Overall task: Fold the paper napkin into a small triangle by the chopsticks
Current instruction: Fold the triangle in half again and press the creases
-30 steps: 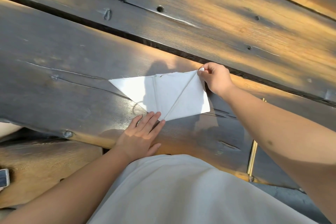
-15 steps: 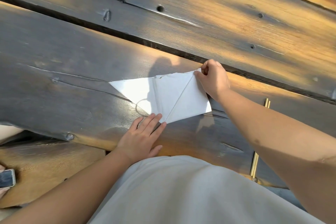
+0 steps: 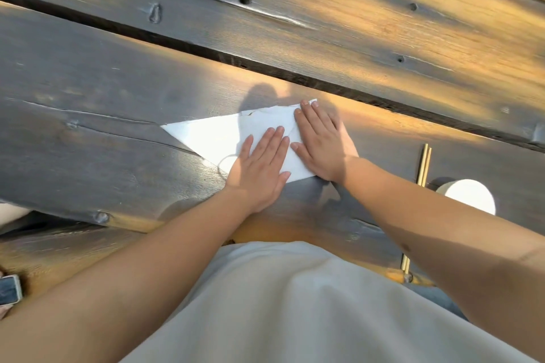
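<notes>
A white paper napkin (image 3: 212, 138) lies folded on the dark wooden table (image 3: 88, 97), its left point stretching out toward the left. My left hand (image 3: 259, 168) lies flat, palm down, on the napkin's near middle. My right hand (image 3: 321, 144) presses flat on the napkin's right part, fingers pointing away from me, and hides that side. A pair of light wooden chopsticks (image 3: 423, 165) lies to the right of the napkin, partly hidden under my right forearm.
A white round object (image 3: 469, 194) sits just right of the chopsticks. A dark gap (image 3: 206, 53) runs between the table planks beyond the napkin. A phone (image 3: 8, 289) lies at the lower left edge, on a lower wooden surface.
My right hand let go of the napkin's far right corner and now presses flat on it. My left hand slid up from the near edge onto the napkin.
</notes>
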